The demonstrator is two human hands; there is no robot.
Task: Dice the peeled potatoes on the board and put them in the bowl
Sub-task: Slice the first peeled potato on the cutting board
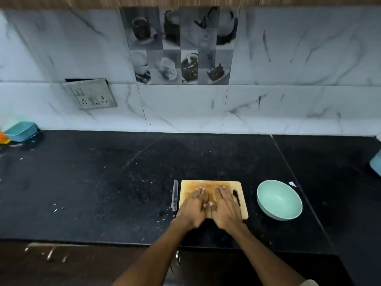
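One wooden cutting board (210,185), lower centre of frame, lying flat on the black stone bench (123,182). A dark slot handle shows at the board's right end.

Two hands on the board, side by side, palms down. Left hand (193,207) covers the board's left half; right hand (225,208) covers the middle to right. Fingers of both are extended and lie close together, pointing toward the top of the frame; thumbs nearly meet between them. Grip of each hand: fingers look flat to lightly cupped, nothing plainly clasped; whether anything sits under the palms I cannot tell.

Potatoes: none plainly visible. A pale patch shows in the gap between the two hands, too blurred to name.

One knife (174,196), just left of the board, lying parallel to its left edge, blade toward the top of the frame. Not touched by either hand.

One pale green bowl (279,200), right of the board and apart from it, upright on the bench; no contents seen inside.

Pale specks scattered over the bench, mostly left of the board.

One teal container (20,131) at the far left edge, against the marble-pattern wall tiles (309,58). One socket plate (90,93) on the wall, upper left. One panel of picture tiles (179,46) at upper centre.
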